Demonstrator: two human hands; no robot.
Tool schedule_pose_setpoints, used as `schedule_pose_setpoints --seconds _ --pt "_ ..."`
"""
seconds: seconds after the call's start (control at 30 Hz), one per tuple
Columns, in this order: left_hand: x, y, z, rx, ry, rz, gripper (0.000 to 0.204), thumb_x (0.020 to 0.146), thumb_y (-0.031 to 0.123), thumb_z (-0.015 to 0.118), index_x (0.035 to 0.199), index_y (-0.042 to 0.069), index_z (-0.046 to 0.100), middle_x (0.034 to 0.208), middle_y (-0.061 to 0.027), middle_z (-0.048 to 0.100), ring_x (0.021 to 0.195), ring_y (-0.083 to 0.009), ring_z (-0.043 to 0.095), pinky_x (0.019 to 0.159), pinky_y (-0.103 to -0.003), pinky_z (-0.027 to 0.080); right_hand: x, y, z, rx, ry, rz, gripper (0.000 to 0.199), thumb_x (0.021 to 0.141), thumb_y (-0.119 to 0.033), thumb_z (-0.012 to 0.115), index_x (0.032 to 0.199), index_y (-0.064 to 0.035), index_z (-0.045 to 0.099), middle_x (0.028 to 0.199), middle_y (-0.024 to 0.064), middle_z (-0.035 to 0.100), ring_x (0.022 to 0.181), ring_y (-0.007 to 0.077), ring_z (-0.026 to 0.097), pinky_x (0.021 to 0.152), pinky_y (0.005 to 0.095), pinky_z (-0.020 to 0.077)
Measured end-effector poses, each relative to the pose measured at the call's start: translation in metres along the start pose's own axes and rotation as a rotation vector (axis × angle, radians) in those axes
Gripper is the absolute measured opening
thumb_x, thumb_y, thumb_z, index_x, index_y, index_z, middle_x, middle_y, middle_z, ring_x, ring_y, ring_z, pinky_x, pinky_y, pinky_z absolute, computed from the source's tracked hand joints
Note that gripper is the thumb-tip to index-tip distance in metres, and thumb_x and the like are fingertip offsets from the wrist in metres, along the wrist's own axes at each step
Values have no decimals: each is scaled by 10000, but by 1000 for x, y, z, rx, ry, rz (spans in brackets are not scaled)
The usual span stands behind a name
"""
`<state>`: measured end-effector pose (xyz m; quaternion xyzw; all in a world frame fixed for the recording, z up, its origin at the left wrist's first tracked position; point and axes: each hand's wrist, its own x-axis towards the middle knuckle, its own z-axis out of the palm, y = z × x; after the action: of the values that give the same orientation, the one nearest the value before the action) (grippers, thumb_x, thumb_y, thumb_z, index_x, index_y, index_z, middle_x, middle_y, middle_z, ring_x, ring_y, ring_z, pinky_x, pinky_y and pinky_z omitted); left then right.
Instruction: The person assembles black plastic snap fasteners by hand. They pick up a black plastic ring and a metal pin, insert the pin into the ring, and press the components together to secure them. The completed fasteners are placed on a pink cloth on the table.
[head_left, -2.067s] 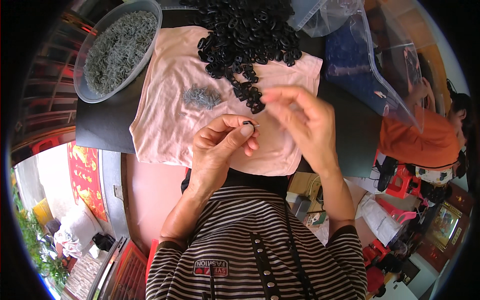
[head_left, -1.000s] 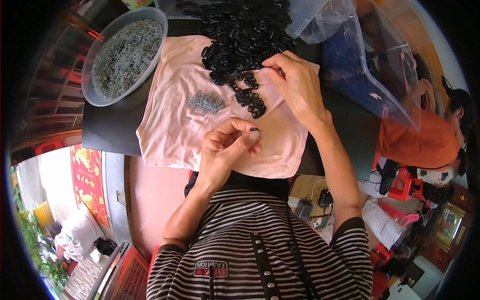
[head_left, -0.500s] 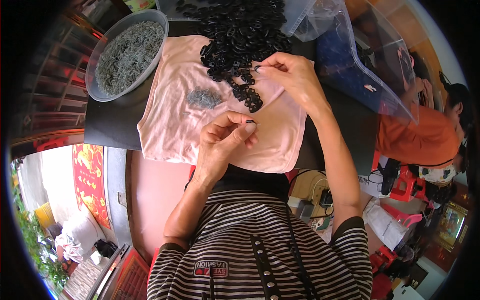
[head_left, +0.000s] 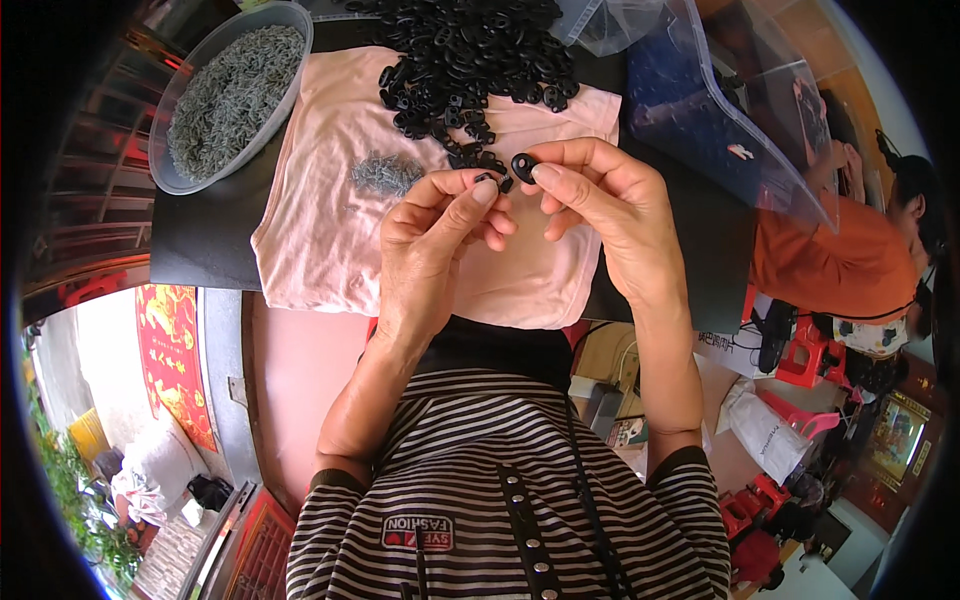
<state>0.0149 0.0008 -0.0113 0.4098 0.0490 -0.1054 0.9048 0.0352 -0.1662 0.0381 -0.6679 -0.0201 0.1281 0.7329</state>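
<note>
Black and pale stripes cross the shirt at the near edge, with both bare forearms reaching past it over the bench. The left hand pinches a small black piece between thumb and forefinger, its other fingers loosely curled; the fingertips hide most of the piece. Just beside it, the right hand grips a black ring the same way, with the hole in the ring facing up and in view. The two hands are close together above a pale pink cloth, which is spread with wrinkles over the dark bench.

Beyond the left hand, a little heap of grey metal pins lies on the cloth. Farther off, a big pile of black plastic pieces covers the far part of the cloth, and a narrow trail of them runs down toward the hands. To the left of the cloth stands a clear round tub filled with more grey bits. On the right is a clear plastic bin. Past the bench's right end is another person in an orange top, near a red stool.
</note>
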Motion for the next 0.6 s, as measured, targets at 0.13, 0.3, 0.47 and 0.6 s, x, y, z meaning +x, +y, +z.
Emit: schedule_pose_setpoints --seconds 0.13,0.3,0.47,0.6 --pt "0 -1 4 -2 -3 11 150 901 88 571 985 -34 593 850 -101 640 719 -137 608 634 -238 481 -3 2 5 -15 36 -32 211 882 -98 596 1042 40 607 837 62 636 711 72 579 579 202 506" --pt "-2 -2 6 33 24 47 149 894 91 582 977 -32 598 840 -94 642 716 -131 602 633 -239 479 -7 2 10 -64 64 -67 216 881 -92 596 1051 40 610 831 58 635 700 66 575 570 197 503" --pt "-4 -2 6 105 37 77 151 883 105 600 952 -29 606 811 -86 639 704 -120 592 633 -242 475 -6 3 7 105 -2 5 238 881 -113 601 1071 30 608 835 65 640 693 65 572 552 192 496" --pt "-5 1 7 102 41 66 154 881 111 604 944 -29 607 803 -80 636 699 -118 591 634 -243 474 -4 8 2 220 -16 66 259 878 -125 607 1091 22 604 840 65 642 698 64 568 545 192 493"
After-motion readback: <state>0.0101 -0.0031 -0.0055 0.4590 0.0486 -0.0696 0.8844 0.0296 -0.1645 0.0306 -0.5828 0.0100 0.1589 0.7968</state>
